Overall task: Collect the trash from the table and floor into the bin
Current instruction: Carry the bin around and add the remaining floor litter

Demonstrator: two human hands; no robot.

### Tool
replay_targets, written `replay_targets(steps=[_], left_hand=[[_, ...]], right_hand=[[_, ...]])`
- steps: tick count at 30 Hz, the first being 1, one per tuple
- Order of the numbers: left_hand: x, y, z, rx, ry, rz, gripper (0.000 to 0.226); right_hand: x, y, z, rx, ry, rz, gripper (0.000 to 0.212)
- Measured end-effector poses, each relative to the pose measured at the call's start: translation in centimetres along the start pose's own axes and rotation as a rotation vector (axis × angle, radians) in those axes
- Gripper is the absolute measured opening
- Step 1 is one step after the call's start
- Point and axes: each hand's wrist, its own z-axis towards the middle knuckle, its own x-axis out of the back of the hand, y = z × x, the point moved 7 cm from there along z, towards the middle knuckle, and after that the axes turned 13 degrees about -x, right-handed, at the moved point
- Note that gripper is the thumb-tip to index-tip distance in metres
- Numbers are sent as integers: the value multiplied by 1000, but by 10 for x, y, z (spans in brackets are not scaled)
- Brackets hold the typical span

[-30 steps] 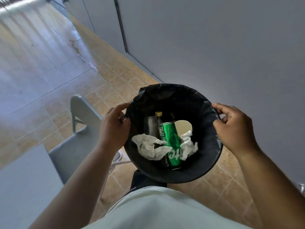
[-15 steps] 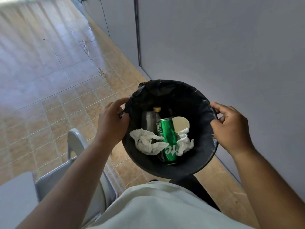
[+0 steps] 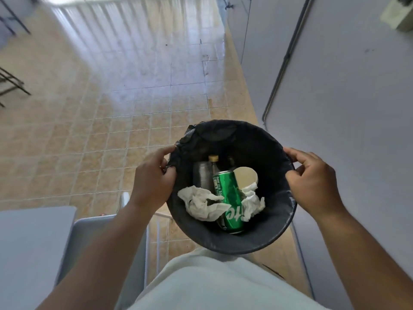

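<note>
I hold a round black bin (image 3: 263,240) with a black liner in front of my body, above the floor. My left hand (image 3: 152,180) grips its left rim and my right hand (image 3: 312,182) grips its right rim. Inside lie a green can (image 3: 230,204), two crumpled white tissues (image 3: 201,203) (image 3: 253,203), a paper cup (image 3: 245,176) and a dark bottle (image 3: 212,166) with a tan cap.
A grey table corner (image 3: 33,242) lies at the lower left, with a grey chair (image 3: 107,238) beside it. A grey wall (image 3: 346,108) with a pipe runs along the right. Tan floor tiles (image 3: 111,130) stretch ahead. Dark metal legs (image 3: 11,86) show at the far left.
The view has turned along the wall, so more open floor shows ahead. The table and chair moved to the lower left. Both hands keep their grip on the bin.
</note>
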Motion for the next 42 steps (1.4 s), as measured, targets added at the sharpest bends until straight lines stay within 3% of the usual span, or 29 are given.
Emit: replay_targets(steps=[10,20,30,42], left_hand=[[12,-53,72,232,180,-8,52],[12,-166,206,402,203,-128,51],[73,-250,321,462,287,-204,43],[145,-359,327,814,563,-90,36]], right_hand=[[-61,-99,140,216,-200,-59,49],[-154,-197,261,106,-254,-91,43],[-245,-316,355,156,-282,-29,41],[-460,-471,427,295,-707,-104,23]])
